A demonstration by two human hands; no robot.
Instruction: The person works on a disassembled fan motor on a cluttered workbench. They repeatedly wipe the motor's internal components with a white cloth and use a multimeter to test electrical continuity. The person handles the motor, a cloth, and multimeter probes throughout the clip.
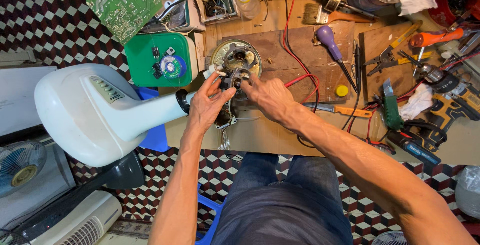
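A white fan base and stand (95, 112) lies on its side across the left of the workbench, its neck pointing right. At the end of the neck sits the dark grey motor assembly (237, 70), with a round metal motor cover (220, 55) behind it. My left hand (207, 106) grips the motor housing from the left and below. My right hand (270, 96) comes in from the right, its fingers pinched on a small part at the front of the motor.
A green box (150, 50) with a solder spool and a green circuit board (131, 1) lie at the back left. Red and black leads (295, 60), a purple-handled screwdriver (330, 42), pliers (387, 55), a brush, a drill (450, 95) and rags crowd the right side.
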